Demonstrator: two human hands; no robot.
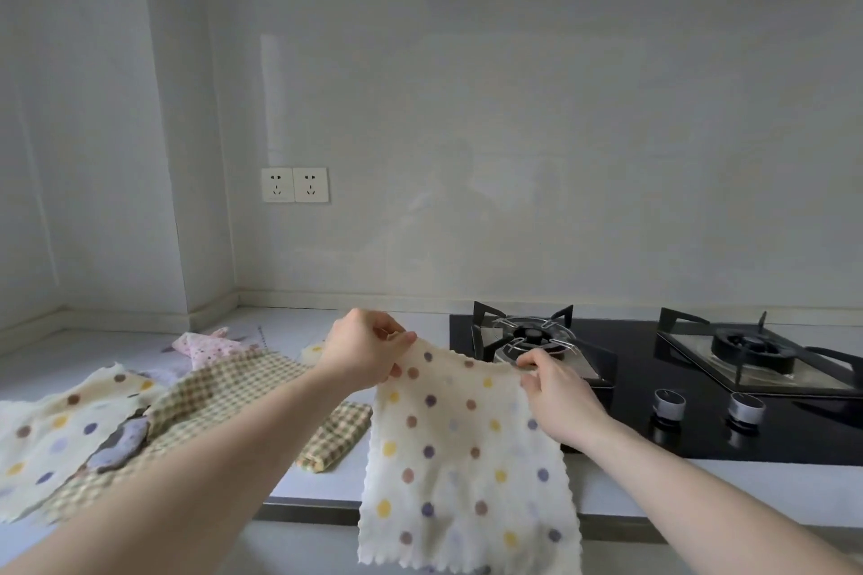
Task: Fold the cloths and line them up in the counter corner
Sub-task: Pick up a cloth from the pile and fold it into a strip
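Note:
A cream cloth with coloured dots (462, 458) hangs in the air over the counter's front edge. My left hand (364, 350) pinches its top left corner and my right hand (555, 392) pinches its top right corner. On the counter to the left lie a green checked cloth (224, 392), a second dotted cream cloth (51, 430), a small purple-grey cloth (121, 441) and a pink patterned cloth (210, 346). A folded green checked cloth (336, 439) lies behind my left forearm.
A black gas hob (700, 439) with two burners and two knobs (668, 404) takes up the right of the white counter (654, 490). The counter corner (243, 308) is at the back left, under two wall sockets (294, 184). A small yellowish item (312, 351) sits by my left wrist.

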